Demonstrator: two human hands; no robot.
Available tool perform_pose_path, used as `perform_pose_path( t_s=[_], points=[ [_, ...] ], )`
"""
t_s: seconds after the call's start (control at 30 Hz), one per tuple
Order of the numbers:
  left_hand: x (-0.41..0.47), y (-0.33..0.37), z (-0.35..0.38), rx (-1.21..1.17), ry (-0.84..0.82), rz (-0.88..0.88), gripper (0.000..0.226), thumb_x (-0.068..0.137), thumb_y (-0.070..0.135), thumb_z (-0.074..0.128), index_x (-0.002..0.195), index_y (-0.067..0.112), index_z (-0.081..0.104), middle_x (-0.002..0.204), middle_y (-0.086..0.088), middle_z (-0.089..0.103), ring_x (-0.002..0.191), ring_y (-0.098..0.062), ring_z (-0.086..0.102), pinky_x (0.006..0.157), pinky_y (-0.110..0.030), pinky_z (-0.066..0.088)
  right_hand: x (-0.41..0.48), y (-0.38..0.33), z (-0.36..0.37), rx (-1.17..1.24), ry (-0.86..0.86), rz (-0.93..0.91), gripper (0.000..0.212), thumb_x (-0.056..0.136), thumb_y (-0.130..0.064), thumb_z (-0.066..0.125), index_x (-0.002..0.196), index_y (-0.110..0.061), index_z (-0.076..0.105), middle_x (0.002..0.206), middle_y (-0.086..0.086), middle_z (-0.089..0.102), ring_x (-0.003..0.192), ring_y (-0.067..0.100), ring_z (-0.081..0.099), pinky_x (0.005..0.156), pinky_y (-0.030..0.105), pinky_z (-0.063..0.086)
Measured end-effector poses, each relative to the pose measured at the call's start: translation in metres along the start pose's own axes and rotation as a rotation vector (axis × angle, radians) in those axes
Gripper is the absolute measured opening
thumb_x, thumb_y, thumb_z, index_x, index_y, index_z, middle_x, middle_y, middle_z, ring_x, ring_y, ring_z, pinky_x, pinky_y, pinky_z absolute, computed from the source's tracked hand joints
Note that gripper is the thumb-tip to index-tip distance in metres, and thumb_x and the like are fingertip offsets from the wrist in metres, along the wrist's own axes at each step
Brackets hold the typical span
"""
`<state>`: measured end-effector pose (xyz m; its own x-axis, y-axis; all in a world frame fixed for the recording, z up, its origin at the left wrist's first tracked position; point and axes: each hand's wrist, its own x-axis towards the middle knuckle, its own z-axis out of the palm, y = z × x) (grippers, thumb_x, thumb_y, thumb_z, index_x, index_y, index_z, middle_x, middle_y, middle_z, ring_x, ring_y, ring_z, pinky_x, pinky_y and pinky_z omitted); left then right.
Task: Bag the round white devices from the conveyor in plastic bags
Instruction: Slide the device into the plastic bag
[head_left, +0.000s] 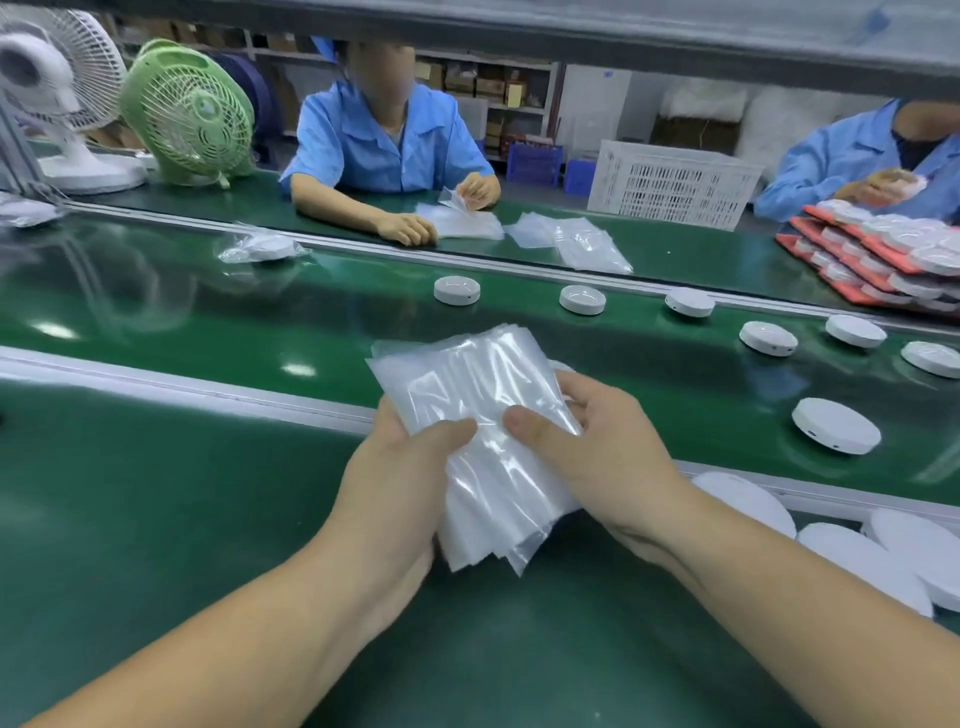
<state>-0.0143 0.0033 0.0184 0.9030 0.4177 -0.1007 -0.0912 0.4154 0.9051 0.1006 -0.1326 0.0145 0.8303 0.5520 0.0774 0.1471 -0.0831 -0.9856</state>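
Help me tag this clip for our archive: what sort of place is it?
Probably a factory packing line: a green conveyor belt carries round white devices, workers in blue uniforms sit across it, and plastic bags lie beside them.

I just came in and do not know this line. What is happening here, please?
The person holds a stack of clear plastic bags in both hands, left hand and right hand with thumbs on top, above the near edge of the green conveyor. Several round white devices lie unbagged on it, mostly to the right; one bagged device lies far left. Opposite, a worker in blue handles bags.
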Motion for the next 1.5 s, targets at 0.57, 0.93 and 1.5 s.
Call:
perform_pose_path(
  t_s=[0.57, 0.93, 1.5],
  points=[
    [-0.036, 0.023, -0.038, 0.106, 0.128, 0.161, 0.067, 0.086, -0.010, 0.044, 0.072, 0.049, 0.074, 0.071, 0.011, 0.074, 0.064, -0.007, 0.072, 0.055, -0.017, 0.053, -0.061, -0.006, 0.060, 0.362, 0.141, -0.115, 0.048, 0.070, -0.036, 0.085, 0.117, -0.035, 0.073, 0.115, -0.005, 0.077, 0.102, 0.022, 0.076, 0.083, 0.040, 0.063],
    [-0.032, -0.003, -0.044, 0.306, -0.046, 0.281, 0.043, 0.082, 0.026, 0.076, 0.118, 0.045, 0.062, 0.112, 0.009, 0.074, 0.100, -0.012, 0.072, 0.076, -0.017, 0.056, -0.068, 0.006, 0.062, 0.352, 0.215, -0.209, 0.050, 0.077, -0.026, 0.074, 0.123, -0.045, 0.066, 0.110, -0.006, 0.078, 0.097, 0.015, 0.076, 0.072, 0.018, 0.058],
    [-0.033, -0.016, -0.041, 0.344, -0.077, 0.200, 0.046, 0.090, 0.009, 0.072, 0.110, 0.050, 0.065, 0.109, 0.010, 0.075, 0.098, -0.012, 0.073, 0.076, -0.021, 0.058, -0.036, -0.005, 0.026, -0.742, 0.180, -0.498, 0.031, 0.089, -0.055, 0.061, 0.114, -0.043, 0.074, 0.133, -0.031, 0.051, 0.127, -0.001, 0.045, 0.085, 0.027, 0.048]
  ],
)
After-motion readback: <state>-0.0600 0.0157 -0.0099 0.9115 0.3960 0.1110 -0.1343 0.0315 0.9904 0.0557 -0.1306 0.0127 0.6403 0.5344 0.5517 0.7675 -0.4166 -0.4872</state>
